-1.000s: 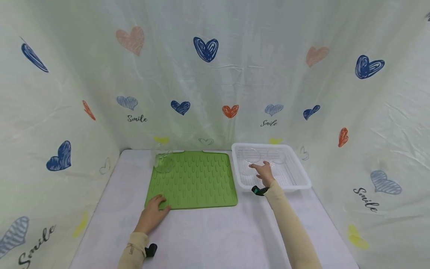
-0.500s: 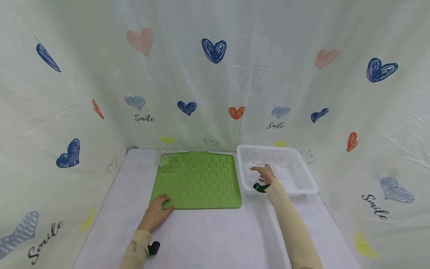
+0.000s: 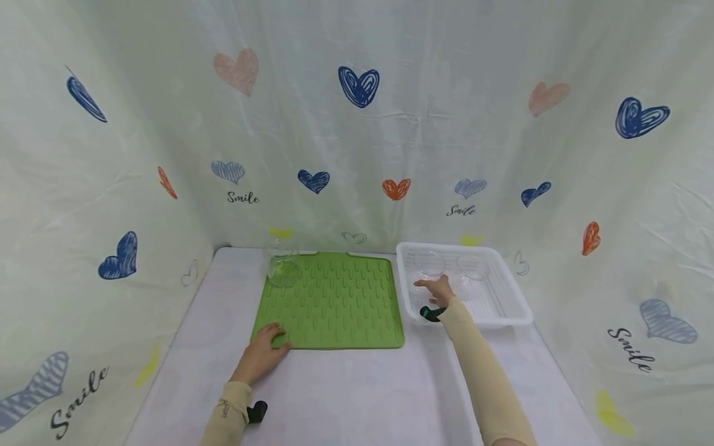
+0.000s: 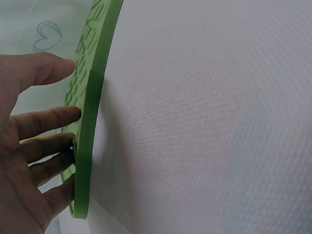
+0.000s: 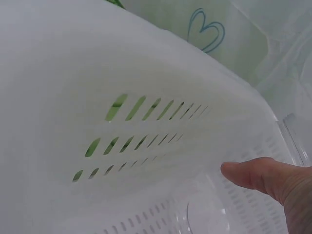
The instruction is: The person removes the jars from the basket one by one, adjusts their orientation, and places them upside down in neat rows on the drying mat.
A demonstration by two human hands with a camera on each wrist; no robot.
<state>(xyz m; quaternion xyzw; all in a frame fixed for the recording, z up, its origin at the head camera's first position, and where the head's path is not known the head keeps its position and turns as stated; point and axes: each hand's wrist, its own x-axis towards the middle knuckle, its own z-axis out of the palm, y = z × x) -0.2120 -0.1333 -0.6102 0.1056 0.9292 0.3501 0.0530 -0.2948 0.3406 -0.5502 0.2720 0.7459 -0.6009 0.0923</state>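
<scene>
My left hand (image 3: 262, 354) rests on the front left corner of a green ridged mat (image 3: 334, 303). In the left wrist view its slightly spread fingertips touch the mat (image 4: 87, 146) by the rim. My right hand (image 3: 438, 290) is inside a white perforated plastic basket (image 3: 519, 321). The right wrist view shows its thumb (image 5: 248, 173) stretched out above a clear, round-ended vessel (image 5: 207, 209), with a gap between them; the other fingers are out of that view. Two more clear round rims, one a clear vessel (image 3: 472, 267), show at the basket's back.
A clear glass-like vessel (image 3: 284, 272) stands on the mat's back left corner. The white-covered table (image 3: 357, 396) extends in front of the mat and basket. A curtain (image 3: 357, 136) printed with hearts encloses the back and sides.
The head view has shifted, so everything appears further right. My right hand has moved slightly left within the basket, its thumb pointing left. The left hand stays at the mat's corner.
</scene>
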